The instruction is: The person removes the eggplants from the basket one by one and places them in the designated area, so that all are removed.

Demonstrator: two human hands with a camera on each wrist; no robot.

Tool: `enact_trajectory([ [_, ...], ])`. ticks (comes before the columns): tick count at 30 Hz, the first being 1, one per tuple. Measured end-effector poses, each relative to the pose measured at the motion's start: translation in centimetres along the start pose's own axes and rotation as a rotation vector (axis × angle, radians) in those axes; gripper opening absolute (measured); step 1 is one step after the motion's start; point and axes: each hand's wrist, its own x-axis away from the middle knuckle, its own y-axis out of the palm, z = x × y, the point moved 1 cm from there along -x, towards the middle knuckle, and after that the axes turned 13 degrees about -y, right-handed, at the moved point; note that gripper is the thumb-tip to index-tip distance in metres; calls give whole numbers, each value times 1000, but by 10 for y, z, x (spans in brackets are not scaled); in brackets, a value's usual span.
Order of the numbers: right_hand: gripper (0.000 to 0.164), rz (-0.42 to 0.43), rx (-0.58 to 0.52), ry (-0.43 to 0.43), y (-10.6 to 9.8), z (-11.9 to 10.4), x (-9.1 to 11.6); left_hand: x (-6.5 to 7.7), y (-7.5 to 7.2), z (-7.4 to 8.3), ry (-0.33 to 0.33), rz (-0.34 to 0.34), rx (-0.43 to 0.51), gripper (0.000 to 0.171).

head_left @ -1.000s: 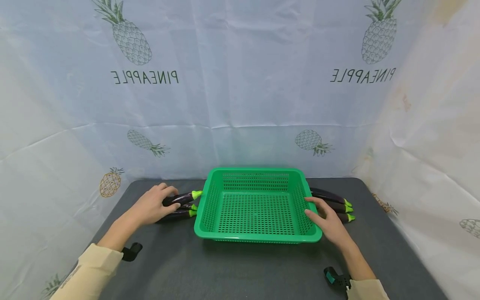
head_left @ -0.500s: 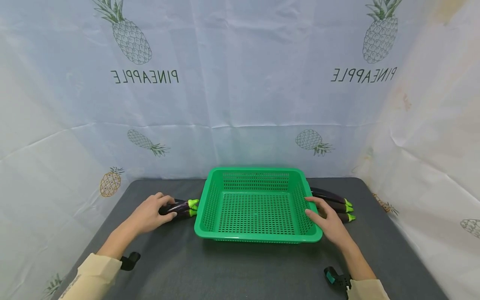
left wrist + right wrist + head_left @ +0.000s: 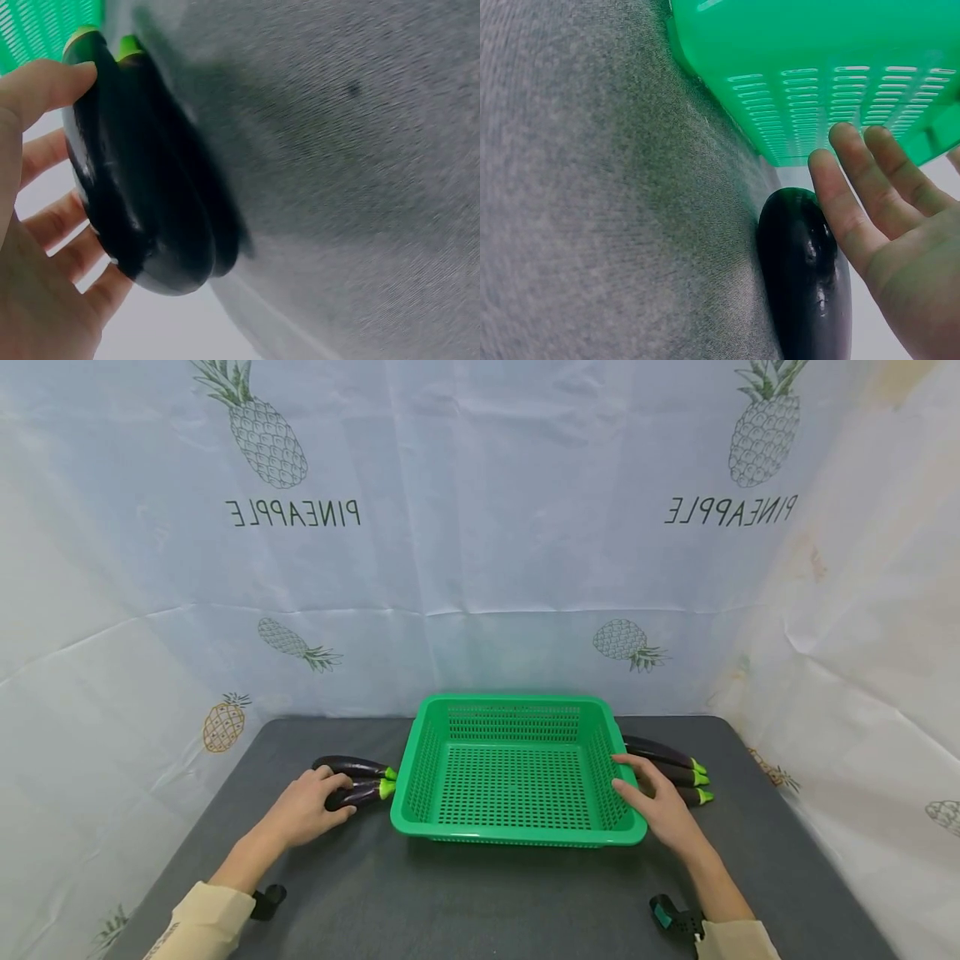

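My left hand (image 3: 303, 806) grips a dark purple eggplant (image 3: 358, 793) by its body, thumb on the near side and fingers on the far side. Its green stem points toward the basket. Another eggplant (image 3: 348, 767) lies just behind it. In the left wrist view the gripped eggplant (image 3: 139, 187) is up against another one (image 3: 217, 225) on the table side. My right hand (image 3: 660, 806) rests at the right rim of a green plastic basket (image 3: 517, 837); in the right wrist view its fingers (image 3: 877, 187) stretch along the outer wall, beside an eggplant (image 3: 802, 270).
Right of the basket, several eggplants lie side by side, the rearmost eggplant (image 3: 660, 750) partly behind the rim. No eggplant is inside the basket. A dark grey cloth (image 3: 487, 902) covers the table. White pineapple-print sheets (image 3: 480, 527) enclose the back and sides.
My left hand has moved the eggplant toward the front, from above the others to the near side, uncovering the one behind. My right hand and the basket stay put.
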Motion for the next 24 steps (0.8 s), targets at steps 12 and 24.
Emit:
enact_trajectory([
  [12,49,7,6,-2,1,1,0,-2,24,-8,-26,50,-55,32],
  [24,49,7,8,-2,1,1,-1,-1,24,-3,-45,86,-50,36],
])
